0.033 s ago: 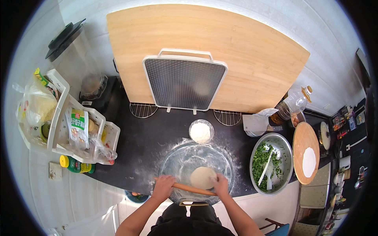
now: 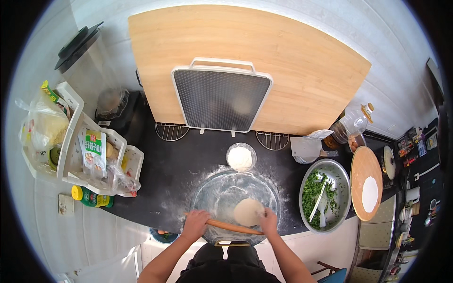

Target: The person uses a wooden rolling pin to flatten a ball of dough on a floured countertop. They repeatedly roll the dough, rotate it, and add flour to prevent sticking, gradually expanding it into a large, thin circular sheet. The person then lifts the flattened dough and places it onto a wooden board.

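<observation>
Dough (image 2: 248, 212), a pale flat round, lies toward the near right part of a floury glass disc (image 2: 212, 193), close to the front edge of the dark counter (image 2: 163, 165). A tapered wooden rolling pin (image 2: 233, 226) slants just below it. The left hand (image 2: 196, 225) is closed around the pin's left end; the right hand (image 2: 269, 221), well apart from the left, has its fingers at the dough's right edge, though whether they pinch it cannot be told. The pin's right tip ends beside that hand.

Beyond the disc stands a small bowl (image 2: 229, 158) of white flour (image 2: 241, 159). To the right, a steel basin (image 2: 343, 175) holds chopped greens (image 2: 310, 193) and a white spatula (image 2: 322, 218); next to it is a round wooden board (image 2: 359, 172) bearing a white disc (image 2: 370, 194). Farther back, a dark textured board (image 2: 219, 96) leans against a large wooden board (image 2: 306, 66). White baskets (image 2: 74, 162) full of packets sit at the left.
</observation>
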{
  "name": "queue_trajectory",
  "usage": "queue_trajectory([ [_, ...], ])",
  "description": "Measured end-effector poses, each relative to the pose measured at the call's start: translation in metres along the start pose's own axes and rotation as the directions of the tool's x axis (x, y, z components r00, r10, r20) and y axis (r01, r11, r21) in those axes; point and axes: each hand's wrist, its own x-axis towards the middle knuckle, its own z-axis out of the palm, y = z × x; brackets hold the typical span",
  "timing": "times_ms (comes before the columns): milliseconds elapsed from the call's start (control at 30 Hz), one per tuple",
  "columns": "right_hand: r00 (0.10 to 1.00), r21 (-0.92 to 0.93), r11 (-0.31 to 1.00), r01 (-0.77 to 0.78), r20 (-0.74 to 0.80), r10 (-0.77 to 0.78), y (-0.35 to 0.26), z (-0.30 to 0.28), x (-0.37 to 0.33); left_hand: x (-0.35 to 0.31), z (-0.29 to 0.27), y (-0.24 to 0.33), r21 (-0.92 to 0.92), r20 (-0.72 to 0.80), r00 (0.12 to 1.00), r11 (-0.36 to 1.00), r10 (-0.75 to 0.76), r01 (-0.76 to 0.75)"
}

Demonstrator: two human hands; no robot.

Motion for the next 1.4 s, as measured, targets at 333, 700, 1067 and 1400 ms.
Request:
queue_trajectory([
  [333,0.906,-0.175,0.944,0.28,-0.276,-0.32,-0.042,0.046,0.082,-0.008,-0.014,0.007,-0.028,-0.015,1.0,1.0,0.005,-0.005],
  [700,0.872,-0.041,0.884,0.466,0.193,-0.45,-0.072,0.009,-0.013,-0.032,-0.036,0.005,-0.015,-0.034,0.999,1.0,0.001,-0.002],
  [1067,0.804,-0.263,0.762,0.591,0.272,-0.529,-0.073,0.021,0.006,-0.029,-0.034,0.005,0.006,-0.032,0.999,0.999,0.037,-0.037],
  [1400,0.865,-0.383,0.776,0.501,0.196,-0.462,-0.029,0.064,0.001,-0.037,-0.03,-0.002,-0.015,0.0,1.0,0.999,0.029,-0.029],
])
